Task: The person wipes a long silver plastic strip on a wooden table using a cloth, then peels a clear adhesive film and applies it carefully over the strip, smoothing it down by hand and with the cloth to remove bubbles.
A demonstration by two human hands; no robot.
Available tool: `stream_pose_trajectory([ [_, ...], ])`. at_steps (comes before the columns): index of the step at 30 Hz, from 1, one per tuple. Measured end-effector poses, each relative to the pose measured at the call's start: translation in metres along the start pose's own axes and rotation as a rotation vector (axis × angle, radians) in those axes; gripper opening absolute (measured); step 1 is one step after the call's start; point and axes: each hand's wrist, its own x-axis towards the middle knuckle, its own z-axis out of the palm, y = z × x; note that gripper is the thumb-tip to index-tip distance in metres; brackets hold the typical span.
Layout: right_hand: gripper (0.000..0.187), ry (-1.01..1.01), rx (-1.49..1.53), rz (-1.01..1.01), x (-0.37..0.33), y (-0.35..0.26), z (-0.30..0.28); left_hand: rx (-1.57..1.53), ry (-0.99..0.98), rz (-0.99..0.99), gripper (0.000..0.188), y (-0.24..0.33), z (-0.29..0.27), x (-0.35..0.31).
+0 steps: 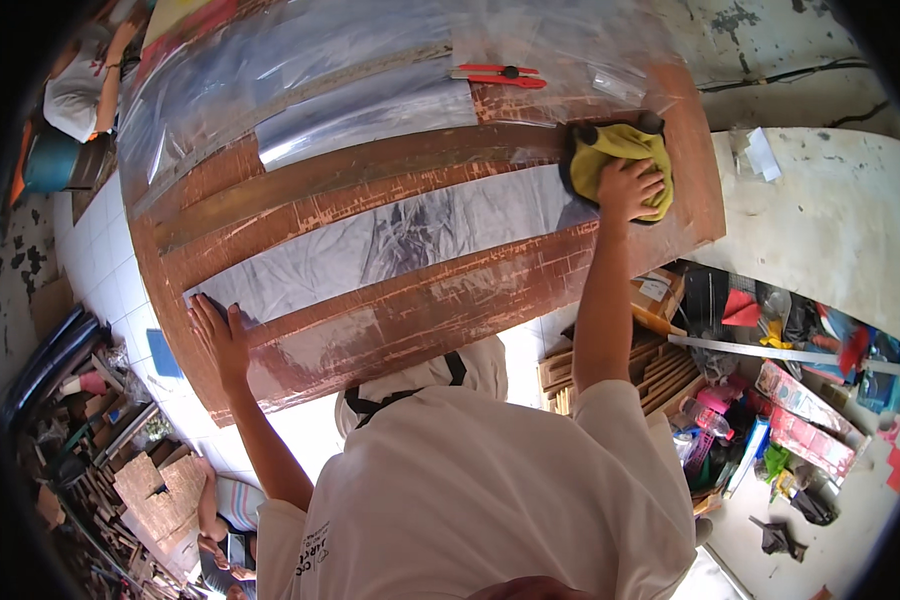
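A long silvery film strip (pixel 390 238) lies across a worn brown tabletop (pixel 370 338), its middle creased. My left hand (pixel 218 335) rests at the strip's left end, fingers stretched out. At the right end, my right hand (pixel 631 190) presses on a yellow-green cloth (pixel 610 143) with dark edges, its fingers bent over the fabric. A long brown flat bar (pixel 360 170) runs beyond the strip. Farther back, a red utility knife (pixel 500 76) lies near a shorter silvery piece (pixel 370 118).
Clear plastic sheeting (pixel 300 45) covers the far tabletop. A pale panel (pixel 820 200) stands at right, above a clutter of boxes, bottles and bags (pixel 760 400). Wood scraps (pixel 90 470) lie at left. Another person (pixel 78 85) is at far left, and a person's hands (pixel 228 560) show at lower left.
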Motion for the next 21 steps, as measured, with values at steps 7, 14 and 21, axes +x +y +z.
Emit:
stream_pose_trajectory([
  [7, 0.059, -0.005, 0.147, 0.043, 0.062, 0.042, 0.023, -0.033, -0.033, -0.020, 0.073, 0.000, -0.009, -0.003],
  [14, 0.033, 0.278, -0.302, 0.000, 0.180, 0.207, 0.070, -0.300, 0.029, 0.087, 0.066, 0.006, -0.010, 0.020],
  [21, 0.045, -0.014, 0.990, -0.244, 0.160, 0.240, -0.017, 0.100, 0.216, -0.536, 0.055, 0.031, -0.042, -0.021],
])
